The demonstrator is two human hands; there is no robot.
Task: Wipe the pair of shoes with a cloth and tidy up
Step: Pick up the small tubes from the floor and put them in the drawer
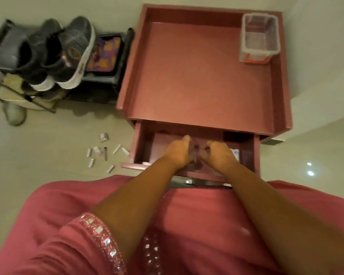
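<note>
A pair of grey knit shoes [62,54] with white soles stands on a dark shoe rack [4,46] at the upper left. Both my hands reach into the open drawer [147,147] of a dark pink table. My left hand [178,154] and my right hand [219,156] are curled close together around a small dark bunched thing [196,155] that looks like a cloth. Most of it is hidden by my fingers.
A clear plastic box [259,36] with an orange latch stands on the far right corner of the rimmed table top [197,76]. Several small white tubes and wrappers [103,153] lie on the floor left of the drawer. A patterned item [105,54] sits beside the shoes.
</note>
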